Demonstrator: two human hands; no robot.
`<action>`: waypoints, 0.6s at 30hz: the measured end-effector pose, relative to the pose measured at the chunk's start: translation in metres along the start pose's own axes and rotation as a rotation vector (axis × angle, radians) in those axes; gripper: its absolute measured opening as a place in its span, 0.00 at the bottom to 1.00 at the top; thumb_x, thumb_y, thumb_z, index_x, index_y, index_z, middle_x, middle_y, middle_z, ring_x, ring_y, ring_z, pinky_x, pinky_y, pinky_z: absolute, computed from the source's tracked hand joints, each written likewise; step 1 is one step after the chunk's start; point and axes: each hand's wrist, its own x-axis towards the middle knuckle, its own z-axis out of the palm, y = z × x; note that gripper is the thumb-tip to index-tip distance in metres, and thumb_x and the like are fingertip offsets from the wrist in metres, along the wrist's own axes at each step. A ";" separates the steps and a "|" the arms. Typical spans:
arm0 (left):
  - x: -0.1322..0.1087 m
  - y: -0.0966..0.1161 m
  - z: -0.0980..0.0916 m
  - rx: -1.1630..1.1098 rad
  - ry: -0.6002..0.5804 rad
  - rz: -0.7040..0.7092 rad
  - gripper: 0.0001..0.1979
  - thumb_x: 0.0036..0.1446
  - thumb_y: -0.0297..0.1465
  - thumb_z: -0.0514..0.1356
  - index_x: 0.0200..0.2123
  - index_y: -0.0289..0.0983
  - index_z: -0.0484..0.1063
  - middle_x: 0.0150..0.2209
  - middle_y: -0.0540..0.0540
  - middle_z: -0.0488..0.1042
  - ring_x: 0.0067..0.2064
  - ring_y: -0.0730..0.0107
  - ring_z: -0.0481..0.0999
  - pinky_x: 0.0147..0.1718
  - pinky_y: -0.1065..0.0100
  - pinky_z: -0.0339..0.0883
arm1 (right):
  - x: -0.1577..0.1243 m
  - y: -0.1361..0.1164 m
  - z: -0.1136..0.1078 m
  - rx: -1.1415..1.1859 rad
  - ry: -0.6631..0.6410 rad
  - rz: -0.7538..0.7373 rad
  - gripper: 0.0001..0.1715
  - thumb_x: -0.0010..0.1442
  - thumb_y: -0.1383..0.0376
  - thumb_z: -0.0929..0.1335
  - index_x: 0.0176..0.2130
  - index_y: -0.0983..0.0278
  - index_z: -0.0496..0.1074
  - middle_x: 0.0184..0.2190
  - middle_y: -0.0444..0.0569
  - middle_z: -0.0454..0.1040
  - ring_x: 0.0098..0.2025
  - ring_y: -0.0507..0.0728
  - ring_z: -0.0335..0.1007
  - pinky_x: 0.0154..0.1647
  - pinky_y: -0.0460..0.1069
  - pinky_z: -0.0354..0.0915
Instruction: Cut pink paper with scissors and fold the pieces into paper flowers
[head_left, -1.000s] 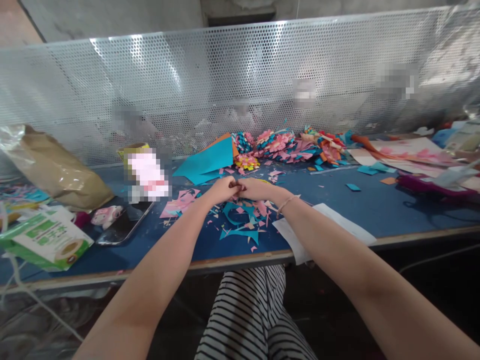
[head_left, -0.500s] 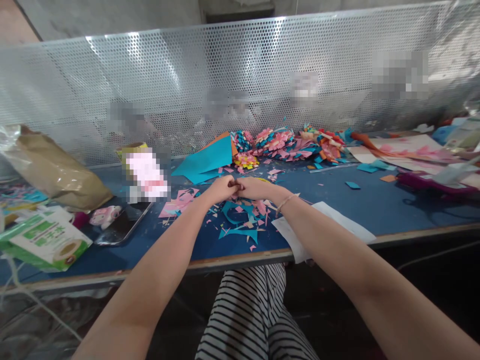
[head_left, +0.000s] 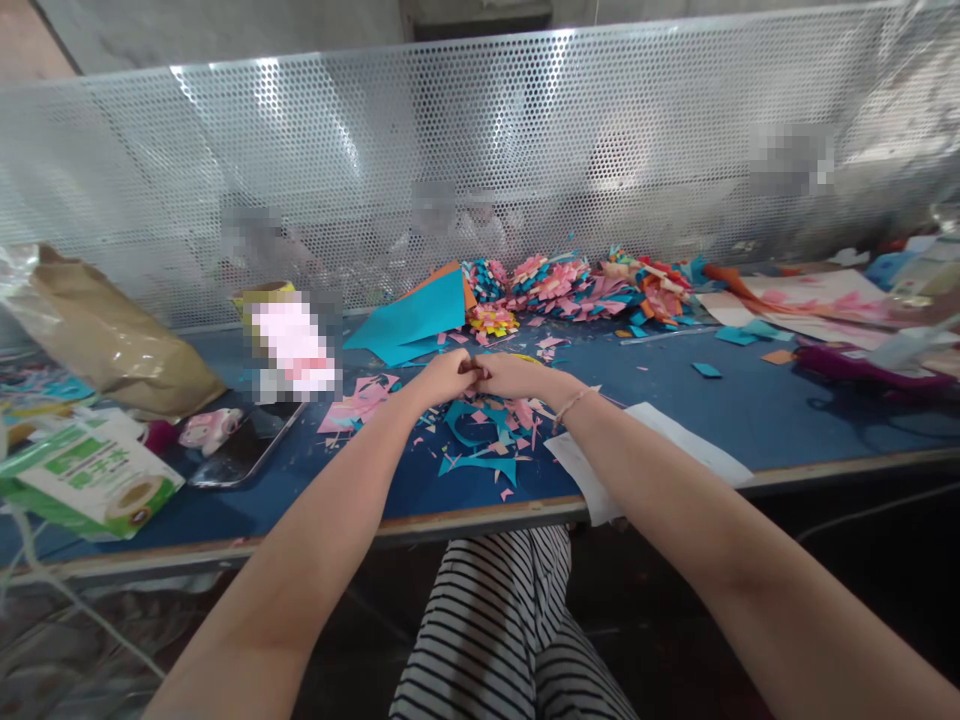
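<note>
My left hand [head_left: 448,376] and my right hand [head_left: 511,376] meet over the middle of the blue table, fingertips touching. Both have their fingers curled in; whatever is between them is too small or hidden to make out. Under and around them lie paper scraps: a curved blue offcut [head_left: 480,468] in front, pink pieces [head_left: 360,402] to the left, and thin slivers. Behind the hands, a blue paper sheet [head_left: 412,318] rests over orange paper. Beside it is a heap of pink, blue and yellow cut-paper bunches [head_left: 551,282].
On the left are a brown bag [head_left: 120,340], a green-white box [head_left: 97,480], a dark phone [head_left: 244,450] and a lit screen, partly blurred. A white sheet [head_left: 660,445] lies under my right forearm. A purple-based object [head_left: 870,368] stands right. A perforated metal panel [head_left: 480,120] runs behind.
My hands stay together in nearly the same place, with only a slight finger shift. The paper scraps look unmoved.
</note>
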 end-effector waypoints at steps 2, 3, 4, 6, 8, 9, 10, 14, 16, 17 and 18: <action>0.000 -0.001 0.000 -0.017 0.003 -0.010 0.10 0.50 0.38 0.55 0.27 0.37 0.61 0.26 0.48 0.70 0.28 0.69 0.70 0.24 0.70 0.60 | 0.000 0.000 0.001 0.002 -0.003 0.000 0.11 0.54 0.65 0.61 0.37 0.67 0.65 0.35 0.53 0.71 0.31 0.54 0.64 0.28 0.46 0.53; 0.000 -0.001 0.000 -0.025 0.004 -0.015 0.10 0.50 0.39 0.55 0.27 0.37 0.61 0.26 0.48 0.70 0.28 0.69 0.70 0.24 0.70 0.61 | 0.001 0.000 0.001 0.001 -0.006 -0.002 0.10 0.54 0.65 0.61 0.37 0.67 0.65 0.34 0.53 0.71 0.31 0.53 0.64 0.28 0.46 0.53; 0.000 -0.001 0.000 -0.035 0.002 -0.021 0.11 0.50 0.39 0.55 0.27 0.37 0.61 0.26 0.48 0.70 0.28 0.69 0.70 0.24 0.71 0.61 | 0.001 0.000 0.001 0.000 -0.006 -0.004 0.10 0.54 0.65 0.61 0.36 0.67 0.65 0.34 0.53 0.71 0.31 0.53 0.64 0.28 0.46 0.54; -0.001 0.000 0.000 -0.070 -0.008 -0.040 0.11 0.50 0.39 0.55 0.28 0.37 0.61 0.27 0.48 0.70 0.27 0.70 0.70 0.24 0.71 0.61 | 0.001 0.000 0.001 -0.001 0.001 -0.003 0.09 0.53 0.66 0.61 0.36 0.67 0.65 0.33 0.52 0.71 0.31 0.53 0.63 0.29 0.46 0.54; -0.001 0.000 -0.001 -0.120 -0.022 -0.059 0.11 0.50 0.40 0.56 0.28 0.37 0.61 0.27 0.48 0.70 0.26 0.71 0.70 0.23 0.71 0.61 | 0.001 0.000 0.001 -0.006 0.013 0.006 0.09 0.53 0.66 0.61 0.35 0.67 0.65 0.33 0.52 0.71 0.31 0.53 0.63 0.29 0.46 0.53; -0.001 0.001 -0.001 -0.141 -0.023 -0.061 0.12 0.49 0.40 0.56 0.28 0.37 0.61 0.26 0.48 0.69 0.25 0.71 0.70 0.22 0.71 0.61 | 0.001 0.000 0.000 -0.007 0.019 0.011 0.09 0.53 0.67 0.61 0.35 0.67 0.65 0.33 0.52 0.70 0.31 0.53 0.63 0.28 0.46 0.53; -0.001 0.001 -0.002 -0.156 -0.019 -0.057 0.12 0.49 0.40 0.57 0.28 0.37 0.61 0.26 0.48 0.69 0.25 0.72 0.70 0.22 0.72 0.60 | 0.001 0.000 0.000 -0.007 0.025 0.014 0.08 0.53 0.67 0.60 0.35 0.67 0.65 0.32 0.51 0.70 0.31 0.53 0.62 0.28 0.46 0.53; 0.000 0.002 -0.003 -0.154 0.016 -0.032 0.12 0.48 0.40 0.58 0.26 0.36 0.62 0.25 0.49 0.69 0.25 0.72 0.69 0.22 0.72 0.59 | 0.002 0.001 0.000 0.007 0.034 0.029 0.08 0.52 0.67 0.60 0.33 0.66 0.65 0.31 0.50 0.69 0.28 0.52 0.60 0.27 0.46 0.52; 0.001 0.002 -0.003 -0.165 0.017 -0.034 0.12 0.48 0.39 0.57 0.27 0.36 0.62 0.24 0.50 0.68 0.24 0.73 0.68 0.23 0.72 0.59 | 0.003 0.003 0.001 0.005 0.041 0.028 0.08 0.52 0.67 0.59 0.34 0.66 0.65 0.31 0.50 0.69 0.28 0.52 0.60 0.27 0.46 0.52; 0.001 0.001 -0.003 -0.173 0.018 -0.032 0.11 0.48 0.38 0.57 0.27 0.36 0.62 0.25 0.50 0.68 0.25 0.73 0.68 0.23 0.72 0.60 | 0.004 0.004 0.002 0.004 0.048 0.021 0.08 0.52 0.67 0.59 0.34 0.66 0.65 0.31 0.50 0.69 0.29 0.52 0.60 0.28 0.46 0.52; 0.002 0.001 -0.003 -0.180 0.022 -0.031 0.11 0.48 0.38 0.58 0.27 0.36 0.62 0.25 0.50 0.69 0.25 0.73 0.68 0.23 0.72 0.60 | 0.005 0.005 0.002 0.005 0.059 0.011 0.09 0.53 0.68 0.59 0.34 0.66 0.65 0.32 0.51 0.69 0.30 0.52 0.60 0.29 0.46 0.53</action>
